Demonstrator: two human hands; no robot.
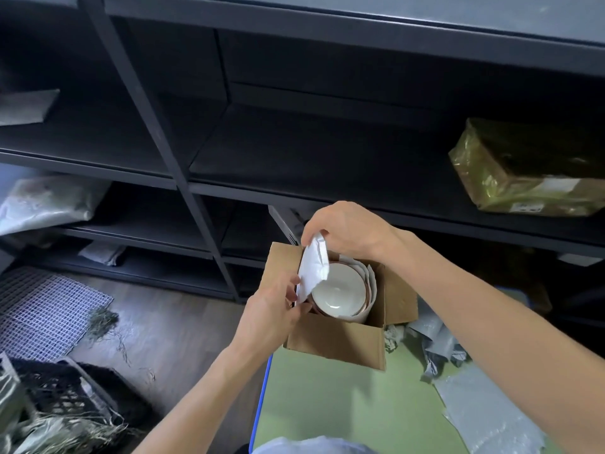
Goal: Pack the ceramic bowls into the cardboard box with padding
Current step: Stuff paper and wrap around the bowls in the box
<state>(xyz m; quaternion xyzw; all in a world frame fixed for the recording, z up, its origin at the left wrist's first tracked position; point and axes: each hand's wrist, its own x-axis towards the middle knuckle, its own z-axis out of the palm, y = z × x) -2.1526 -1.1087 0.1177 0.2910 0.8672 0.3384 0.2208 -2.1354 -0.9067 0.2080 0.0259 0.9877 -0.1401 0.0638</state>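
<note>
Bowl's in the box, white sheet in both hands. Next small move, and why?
Probably push the white sheet down between the bowl and the wall of the box. The right hand pinches its top, the left hand holds its lower edge, and it stands upright beside the bowl, not yet tucked in.

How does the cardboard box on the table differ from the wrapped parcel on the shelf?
The cardboard box is open and shows a white bowl; the parcel is sealed. The box is bare brown card; the parcel wears shiny yellowish film with a label. Both are box-shaped.
</note>
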